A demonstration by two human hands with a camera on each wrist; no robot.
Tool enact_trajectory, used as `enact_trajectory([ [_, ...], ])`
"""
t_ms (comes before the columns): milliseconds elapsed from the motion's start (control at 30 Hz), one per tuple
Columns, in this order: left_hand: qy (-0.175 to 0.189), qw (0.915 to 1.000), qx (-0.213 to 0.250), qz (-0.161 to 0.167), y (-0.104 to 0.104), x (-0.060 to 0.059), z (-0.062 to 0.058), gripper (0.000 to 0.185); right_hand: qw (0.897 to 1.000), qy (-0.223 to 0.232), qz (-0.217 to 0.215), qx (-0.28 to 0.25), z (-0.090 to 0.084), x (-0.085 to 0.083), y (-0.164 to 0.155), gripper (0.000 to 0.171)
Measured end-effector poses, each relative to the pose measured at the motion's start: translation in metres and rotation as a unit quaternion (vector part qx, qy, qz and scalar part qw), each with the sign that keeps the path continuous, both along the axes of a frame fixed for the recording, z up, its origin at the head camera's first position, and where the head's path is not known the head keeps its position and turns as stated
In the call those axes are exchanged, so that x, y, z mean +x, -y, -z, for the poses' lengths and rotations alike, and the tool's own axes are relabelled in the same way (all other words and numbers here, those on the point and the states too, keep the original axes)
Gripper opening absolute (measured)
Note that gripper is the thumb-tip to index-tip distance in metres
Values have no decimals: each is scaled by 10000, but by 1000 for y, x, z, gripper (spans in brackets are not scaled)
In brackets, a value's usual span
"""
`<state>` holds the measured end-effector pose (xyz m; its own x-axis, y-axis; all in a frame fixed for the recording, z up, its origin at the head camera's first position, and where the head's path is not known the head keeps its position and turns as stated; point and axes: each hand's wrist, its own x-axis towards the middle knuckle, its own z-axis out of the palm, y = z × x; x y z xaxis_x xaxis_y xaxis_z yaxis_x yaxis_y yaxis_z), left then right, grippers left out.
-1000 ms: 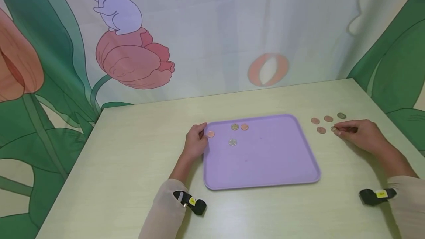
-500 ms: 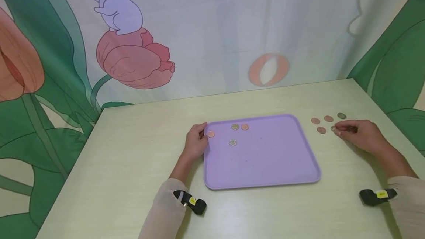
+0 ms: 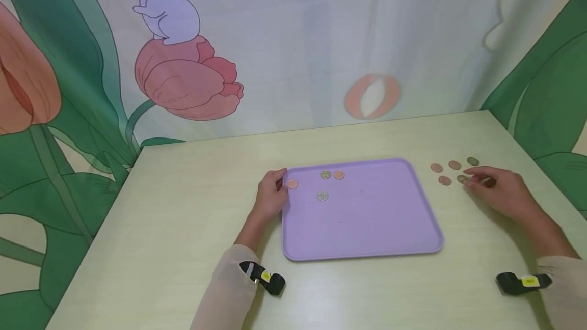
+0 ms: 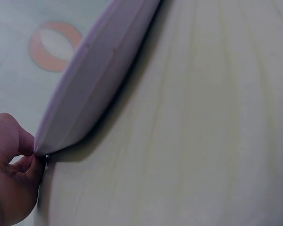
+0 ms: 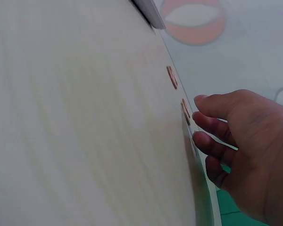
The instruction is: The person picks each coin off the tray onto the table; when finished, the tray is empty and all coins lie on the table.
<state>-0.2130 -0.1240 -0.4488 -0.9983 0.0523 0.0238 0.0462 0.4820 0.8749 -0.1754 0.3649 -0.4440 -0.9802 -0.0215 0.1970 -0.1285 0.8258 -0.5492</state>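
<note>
- The left hand (image 3: 271,198) has its grip closed on the far left corner of the purple tray (image 3: 367,228); in the left wrist view the thumb and fingers (image 4: 19,162) pinch the tray's rim (image 4: 85,89).
- The tray lies flat on the pale green table (image 3: 183,228), about in the middle of it.
- Four coins lie in the tray's far left part: a copper coin (image 3: 292,184) just beside the left hand, a silver coin (image 3: 325,174) and a second copper coin (image 3: 339,174) touching or nearly touching side by side near the far rim, and another silver coin (image 3: 323,196) a little nearer to the person.
- The right hand (image 3: 497,192) rests on the table to the right of the tray, its fingers loosely curled with the tips at a dull coin (image 3: 462,179); I cannot tell whether the grip has closed on that coin or only touches it.
- Four more loose coins lie near the right hand on the table: three copper ones (image 3: 436,168) (image 3: 454,165) (image 3: 444,181) and a dark one (image 3: 473,161) farthest back.
- In the right wrist view the fingers (image 5: 212,125) are bent above the table, with two copper coins (image 5: 172,77) edge-on beyond them.
- A cartoon curtain (image 3: 293,39) hangs behind the table.
</note>
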Motion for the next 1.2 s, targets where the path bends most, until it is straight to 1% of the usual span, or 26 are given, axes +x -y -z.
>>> enact_trajectory([
  [233,-24,9999,-100,-29,0,0,0,52,9997,-134,-213,18,-7,4,25,30],
  [333,-61,9999,-119,-37,1,-1,1,52,9985,-244,-420,259,-12,3,40,32],
  [500,-18,10000,-80,-20,2,-1,1,53,9930,-505,-844,653,-17,0,67,28],
  [567,4,10000,-65,-4,1,-1,1,53,9916,-480,-989,680,-20,-1,77,25],
  [767,51,10000,-68,1,0,0,1,53,9879,-248,-1371,683,-24,-9,101,26],
  [1000,-83,9998,-157,-22,0,-1,2,52,9798,-308,-1788,845,-23,-21,127,24],
  [1200,-125,9998,-138,-35,-1,1,1,52,9709,-208,-2226,858,-19,-31,151,24],
])
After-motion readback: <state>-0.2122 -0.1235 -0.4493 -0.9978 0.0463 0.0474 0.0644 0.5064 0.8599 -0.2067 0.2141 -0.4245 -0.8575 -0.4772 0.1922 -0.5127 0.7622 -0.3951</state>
